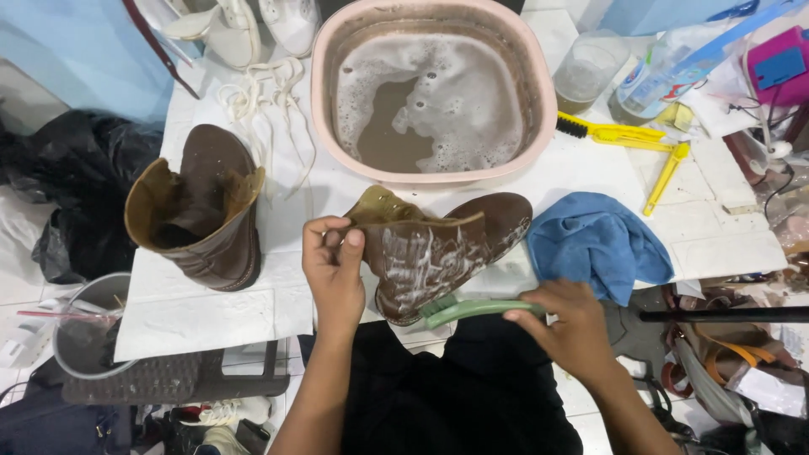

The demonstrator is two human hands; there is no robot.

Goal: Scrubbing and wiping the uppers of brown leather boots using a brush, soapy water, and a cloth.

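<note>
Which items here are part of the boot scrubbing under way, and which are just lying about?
In use: left hand gripping the soapy brown boot; right hand holding the green brush; pink basin of sudsy water.

Lying about: second brown boot, blue cloth, yellow brush, white laces, white shoes, clear cup.
</note>
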